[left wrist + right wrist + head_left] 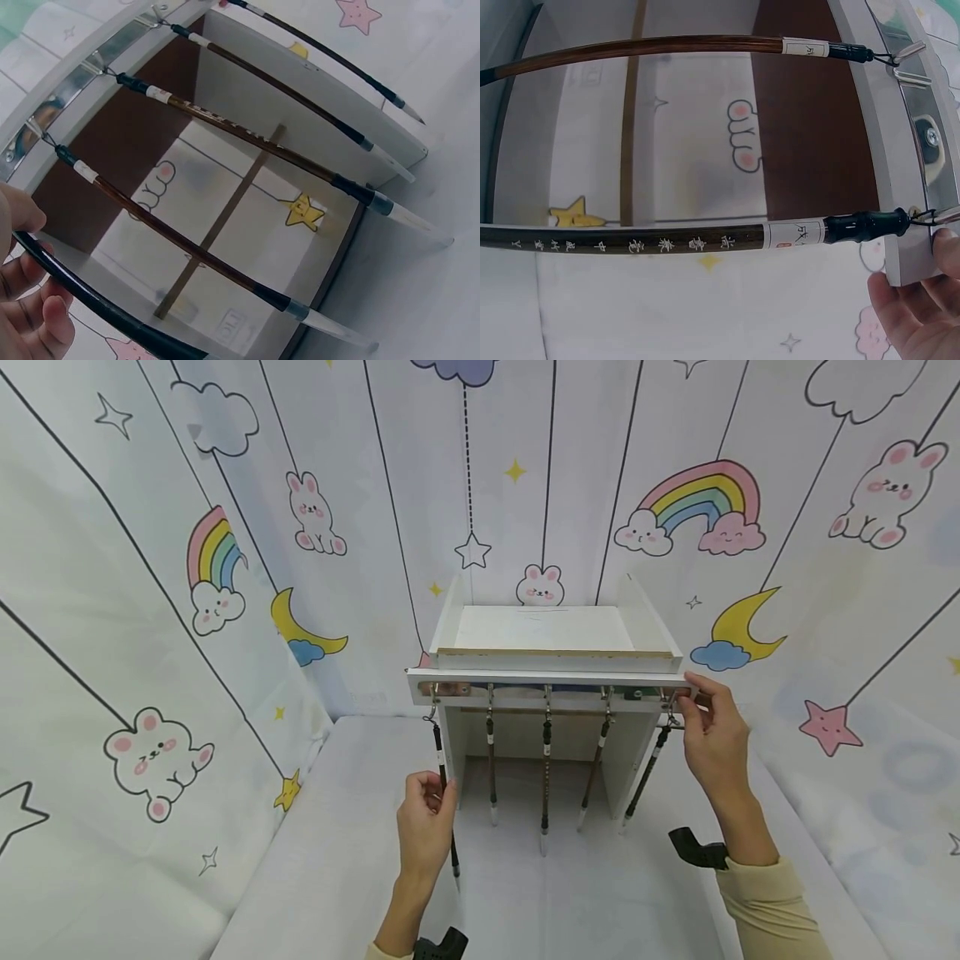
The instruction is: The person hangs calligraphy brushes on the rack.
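Several calligraphy brushes hang by cord loops from metal hooks along the front rail [517, 677] of a white shelf unit. The leftmost, a dark brush [439, 752], is pinched between the thumb and fingers of my left hand [426, 827]; its upper loop is at the hook. My right hand [716, 739] grips the right end of the rail, thumb in front, beside the last hook. Close to it hangs a dark brush with white characters [652, 238]. Between them are brown-handled brushes, such as the middle brush [240, 135]. Clear caps cover several tips.
The white shelf unit [637, 752] stands on a white-covered table [322, 860], its open top tray [540, 627] above the rail. Behind and beside it is a white cloth backdrop [390, 460] printed with rabbits, stars and rainbows. A thin wooden bar [225, 217] crosses inside the unit.
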Demonstrator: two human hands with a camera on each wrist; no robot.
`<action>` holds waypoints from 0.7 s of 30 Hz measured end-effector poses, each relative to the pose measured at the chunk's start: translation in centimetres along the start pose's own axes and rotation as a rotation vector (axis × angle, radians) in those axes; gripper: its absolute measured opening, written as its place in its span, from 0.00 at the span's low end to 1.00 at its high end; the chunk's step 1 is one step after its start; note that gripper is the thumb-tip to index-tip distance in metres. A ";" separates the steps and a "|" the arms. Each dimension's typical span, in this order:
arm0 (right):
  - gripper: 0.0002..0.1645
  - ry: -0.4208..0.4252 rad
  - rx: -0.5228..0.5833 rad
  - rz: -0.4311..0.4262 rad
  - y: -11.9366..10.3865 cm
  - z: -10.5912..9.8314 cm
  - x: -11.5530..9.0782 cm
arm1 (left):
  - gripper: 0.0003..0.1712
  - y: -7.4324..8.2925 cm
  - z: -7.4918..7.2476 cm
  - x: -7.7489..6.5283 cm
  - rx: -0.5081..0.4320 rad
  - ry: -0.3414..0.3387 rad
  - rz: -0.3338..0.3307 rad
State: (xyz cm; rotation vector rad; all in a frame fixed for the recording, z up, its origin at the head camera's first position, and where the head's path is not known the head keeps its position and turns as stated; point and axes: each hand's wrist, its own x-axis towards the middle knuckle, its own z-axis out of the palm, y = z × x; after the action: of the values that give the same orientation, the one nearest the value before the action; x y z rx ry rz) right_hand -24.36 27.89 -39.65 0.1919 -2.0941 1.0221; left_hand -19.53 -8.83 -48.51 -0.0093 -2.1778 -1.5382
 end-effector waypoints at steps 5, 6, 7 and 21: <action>0.27 0.003 0.004 -0.006 0.0 0.0 0.0 | 0.15 0.0 0.1 -0.1 -0.004 -0.001 0.024; 0.27 0.003 0.002 -0.005 0.0 0.0 0.0 | 0.15 0.0 0.1 -0.1 -0.004 0.001 0.027; 0.27 0.003 0.002 -0.005 0.0 0.0 0.0 | 0.15 0.0 0.1 -0.1 -0.002 0.002 0.033; 0.28 0.008 0.019 -0.006 -0.4 -0.1 0.0 | 0.15 -0.3 0.0 -0.4 -0.067 -0.011 0.016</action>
State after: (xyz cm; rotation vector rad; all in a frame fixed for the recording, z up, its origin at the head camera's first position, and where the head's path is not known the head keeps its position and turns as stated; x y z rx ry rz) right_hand -24.15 27.68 -39.41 0.2024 -2.0762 1.0378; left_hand -19.31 -8.83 -48.90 -0.0575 -2.1287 -1.6051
